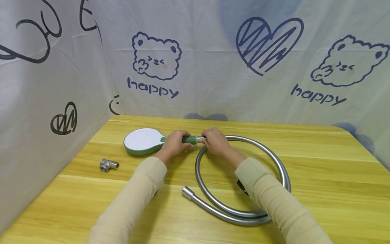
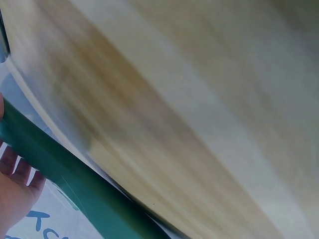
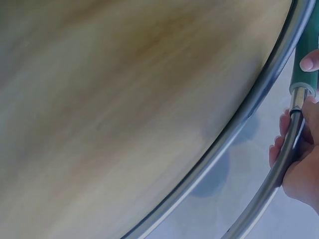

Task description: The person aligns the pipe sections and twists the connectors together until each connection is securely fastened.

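Observation:
My left hand [image 1: 175,144] grips the green handle of a shower head [image 1: 144,139], whose round white spray face is turned up at the left. In the left wrist view the green handle [image 2: 75,174] runs between thumb and fingers. My right hand [image 1: 215,141] pinches the metal end fitting of a silver shower hose [image 1: 281,162] right at the handle's tip. Seen from the right wrist, the fitting [image 3: 299,98] meets the handle's end in line with it. From there the hose loops round on the table, its other end fitting [image 1: 188,192] lying toward the front.
A small metal tee fitting [image 1: 108,165] lies on the wooden table [image 1: 329,183] left of my left forearm. Part of a black object [image 1: 241,185] shows beside my right sleeve, inside the hose loop. White drawn-on sheets [image 1: 210,67] stand behind and to the left.

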`<state>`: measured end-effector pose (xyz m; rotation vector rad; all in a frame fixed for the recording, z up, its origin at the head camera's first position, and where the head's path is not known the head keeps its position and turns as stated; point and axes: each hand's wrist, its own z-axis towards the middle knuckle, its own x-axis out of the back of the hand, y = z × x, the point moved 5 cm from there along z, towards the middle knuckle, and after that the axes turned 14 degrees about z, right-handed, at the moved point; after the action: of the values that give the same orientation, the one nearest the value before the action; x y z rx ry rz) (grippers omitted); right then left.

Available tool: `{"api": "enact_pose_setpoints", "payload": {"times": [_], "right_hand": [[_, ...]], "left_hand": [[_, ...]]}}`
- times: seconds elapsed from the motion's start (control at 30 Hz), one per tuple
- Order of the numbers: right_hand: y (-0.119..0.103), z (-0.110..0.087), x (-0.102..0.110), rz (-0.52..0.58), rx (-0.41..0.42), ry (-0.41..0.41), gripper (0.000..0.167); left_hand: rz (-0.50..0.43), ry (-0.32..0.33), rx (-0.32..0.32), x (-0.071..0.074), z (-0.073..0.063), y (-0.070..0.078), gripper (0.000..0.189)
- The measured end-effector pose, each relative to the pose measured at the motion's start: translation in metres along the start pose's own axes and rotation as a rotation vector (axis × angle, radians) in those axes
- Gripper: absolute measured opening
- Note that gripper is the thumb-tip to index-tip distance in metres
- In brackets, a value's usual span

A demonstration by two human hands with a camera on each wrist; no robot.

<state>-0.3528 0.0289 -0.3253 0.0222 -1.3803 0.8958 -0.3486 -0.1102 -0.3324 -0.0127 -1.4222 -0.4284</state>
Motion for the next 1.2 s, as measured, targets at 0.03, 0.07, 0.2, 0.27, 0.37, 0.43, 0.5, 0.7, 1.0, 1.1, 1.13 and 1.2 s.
{"api": "enact_pose_setpoints", "payload": {"times": [0.03,0.07,0.2,0.27,0.37,0.43,0.5,0.7,1.0,1.1,1.13,1.2], "right_hand": [[0.0002,0.0001,0.0002,0.006,0.000,-0.001,0.022],[0.0005,0.0004,0.0002,0.013,0.001,-0.003,0.023],[0.0018,0.0011,0.0004,0.054,-0.007,-0.011,0.023],[0.0022,0.0014,0.0004,0.064,-0.006,-0.011,0.023],[0.0022,0.0012,0.0009,0.078,-0.020,-0.006,0.022],[0.0018,0.0010,0.0012,0.075,-0.026,0.000,0.022],[0.0014,0.0009,0.0014,0.076,-0.038,0.004,0.021],[0.0005,0.0000,0.0016,0.075,-0.044,0.020,0.021],[0.0008,0.0004,0.0024,0.062,-0.055,0.029,0.021],[0.0014,0.0007,0.0017,0.048,-0.046,0.031,0.021],[0.0015,0.0007,0.0016,0.045,-0.045,0.030,0.021],[0.0016,0.0009,0.0014,0.038,-0.044,0.025,0.020]], "left_hand": [[0.002,-0.001,-0.001,0.0003,0.0000,0.0001,0.035],[0.003,-0.002,-0.001,0.0006,-0.0001,0.0002,0.035],[0.007,-0.008,-0.002,0.0007,-0.0002,0.0002,0.035],[0.010,-0.008,-0.004,0.0004,-0.0001,0.0000,0.035],[0.008,-0.003,-0.005,0.0003,0.0006,-0.0003,0.035],[0.005,0.001,-0.006,0.0004,0.0009,-0.0005,0.034],[0.001,0.003,-0.004,0.0006,0.0012,-0.0008,0.034],[-0.002,0.000,-0.002,0.0005,0.0011,-0.0010,0.035],[0.029,0.012,-0.002,-0.0001,0.0008,0.0005,0.032],[0.042,0.014,0.002,-0.0010,0.0007,0.0012,0.031],[0.046,0.015,0.001,-0.0015,0.0007,0.0014,0.030],[0.047,0.020,0.003,-0.0017,0.0006,0.0015,0.030]]}}
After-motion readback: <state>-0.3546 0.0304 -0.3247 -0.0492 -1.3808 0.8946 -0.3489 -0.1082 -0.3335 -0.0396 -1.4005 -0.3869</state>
